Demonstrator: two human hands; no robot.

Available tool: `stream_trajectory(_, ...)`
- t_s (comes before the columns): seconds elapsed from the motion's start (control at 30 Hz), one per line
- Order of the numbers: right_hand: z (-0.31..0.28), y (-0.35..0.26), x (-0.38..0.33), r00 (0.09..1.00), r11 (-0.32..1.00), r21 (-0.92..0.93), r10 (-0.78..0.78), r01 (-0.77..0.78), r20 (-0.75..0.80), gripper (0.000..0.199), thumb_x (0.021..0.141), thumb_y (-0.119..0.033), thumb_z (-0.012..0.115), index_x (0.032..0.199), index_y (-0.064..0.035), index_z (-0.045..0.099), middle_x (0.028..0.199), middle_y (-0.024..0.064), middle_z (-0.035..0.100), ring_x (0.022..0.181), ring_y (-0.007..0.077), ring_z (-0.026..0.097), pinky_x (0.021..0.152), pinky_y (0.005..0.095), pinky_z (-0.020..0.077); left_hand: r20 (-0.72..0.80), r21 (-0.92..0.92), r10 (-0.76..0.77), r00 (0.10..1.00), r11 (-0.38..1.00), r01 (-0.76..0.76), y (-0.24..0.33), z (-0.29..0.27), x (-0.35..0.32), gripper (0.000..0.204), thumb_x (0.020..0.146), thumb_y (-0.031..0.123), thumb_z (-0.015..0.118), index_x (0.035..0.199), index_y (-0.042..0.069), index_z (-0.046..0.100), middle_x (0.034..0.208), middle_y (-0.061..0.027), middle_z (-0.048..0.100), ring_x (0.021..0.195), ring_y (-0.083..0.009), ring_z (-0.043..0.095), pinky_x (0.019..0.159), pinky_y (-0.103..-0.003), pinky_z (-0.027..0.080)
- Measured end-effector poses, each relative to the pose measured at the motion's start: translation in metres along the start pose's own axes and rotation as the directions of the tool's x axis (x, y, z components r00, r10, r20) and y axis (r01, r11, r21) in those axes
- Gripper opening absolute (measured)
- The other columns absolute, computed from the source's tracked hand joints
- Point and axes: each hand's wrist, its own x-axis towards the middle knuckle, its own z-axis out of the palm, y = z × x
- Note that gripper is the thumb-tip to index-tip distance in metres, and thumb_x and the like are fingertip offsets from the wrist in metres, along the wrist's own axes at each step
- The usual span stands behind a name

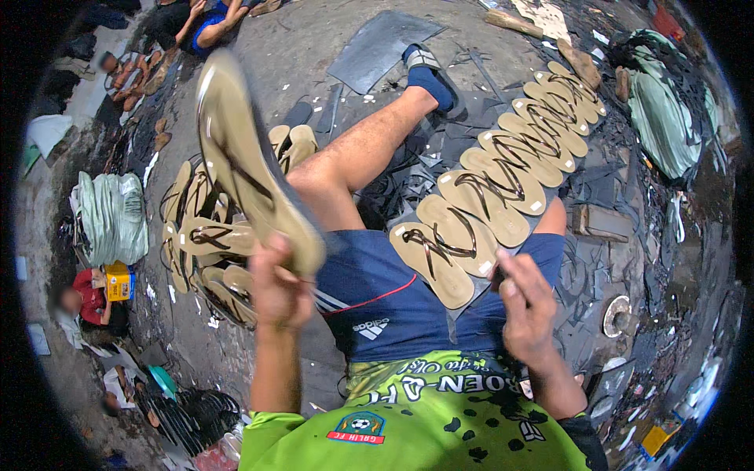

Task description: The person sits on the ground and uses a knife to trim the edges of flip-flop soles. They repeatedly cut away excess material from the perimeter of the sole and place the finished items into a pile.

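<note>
My left hand (276,289) grips one tan sandal (250,161), raised over my knee | right hand (528,304) curled beside the row of nine finished sandals (503,184) (holding anything? can't tell) | loose pile (206,251) left, uncountable

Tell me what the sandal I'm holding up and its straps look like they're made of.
The sandal in the left hand looks like foam or rubber: a thin, flat tan sole with a matte face and a slightly glossy edge, though motion blur leaves it open. Its straps look like dark brown moulded rubber or plastic; the matching straps on the row of sandals catch shiny highlights.
</note>
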Motion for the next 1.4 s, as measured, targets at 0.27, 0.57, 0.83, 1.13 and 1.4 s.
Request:
stream_trajectory(0.27, 0.024, 0.005, -0.042, 0.988, 0.921, -0.364, -0.157, 0.140, -0.017, 0.056, 0.070, -0.002, 0.073, 0.123, -0.0165, 0.061, 0.090, 0.0101, 0.058, 0.072, 0.0255, 0.057, 0.061, 0.0365, 0.0464, 0.274, -0.586, -0.395, 0.877, 0.655, 0.477, -0.045, 0.079, -0.049, 0.030, 0.087, 0.037, 0.068, 0.105, 0.013, 0.063, 0.090, -0.0082, 0.069, 0.080, -0.0178, 0.068, 0.072, -0.029, 0.061)
stream_trajectory(0.57, 0.021, 0.013, -0.044, 0.990, 0.907, -0.407, -0.136, 0.109, -0.037, 0.056, 0.069, -0.002, 0.074, 0.122, -0.0148, 0.061, 0.089, 0.0107, 0.059, 0.071, 0.0255, 0.057, 0.061, 0.0362, 0.0461, 0.163, -0.517, -0.399, 0.902, 0.745, 0.423, -0.045, 0.094, -0.063, 0.024, 0.093, 0.035, 0.060, 0.102, 0.013, 0.061, 0.088, -0.0007, 0.067, 0.074, -0.0096, 0.063, 0.069, -0.024, 0.055)
stream_trajectory(0.83, 0.007, -0.020, -0.017, 0.994, 0.936, -0.352, 0.047, -0.010, 0.097, 0.049, 0.075, -0.006, 0.071, 0.122, -0.0150, 0.063, 0.083, 0.0088, 0.058, 0.069, 0.0248, 0.060, 0.062, 0.0355, 0.0494, 0.204, -0.362, -0.400, 0.893, 0.817, 0.449, -0.058, 0.082, -0.077, 0.032, 0.089, 0.037, 0.066, 0.106, 0.011, 0.057, 0.088, 0.0007, 0.064, 0.072, -0.0087, 0.061, 0.062, -0.021, 0.054)
stream_trajectory(1.13, 0.004, -0.020, -0.009, 0.927, 0.976, -0.195, 0.163, -0.101, 0.339, 0.042, 0.083, -0.008, 0.066, 0.125, -0.0125, 0.061, 0.083, 0.0084, 0.060, 0.067, 0.0246, 0.062, 0.058, 0.0348, 0.0498, 0.334, -0.215, -0.419, 0.844, 0.838, 0.501, -0.084, 0.037, -0.087, 0.049, 0.082, 0.023, 0.069, 0.122, 0.002, 0.051, 0.108, -0.0075, 0.062, 0.099, -0.0170, 0.063, 0.087, -0.030, 0.052)
stream_trajectory(1.4, 0.031, -0.007, -0.025, 0.939, 0.971, -0.008, 0.235, -0.240, 0.250, 0.038, 0.089, -0.007, 0.057, 0.126, -0.0108, 0.060, 0.088, 0.0112, 0.062, 0.076, 0.0287, 0.062, 0.067, 0.0350, 0.0502, 0.257, -0.241, -0.603, 0.755, 0.716, 0.655, -0.055, 0.036, -0.087, 0.047, 0.086, 0.027, 0.067, 0.125, 0.003, 0.053, 0.111, -0.0096, 0.064, 0.101, -0.0212, 0.064, 0.091, -0.035, 0.052)
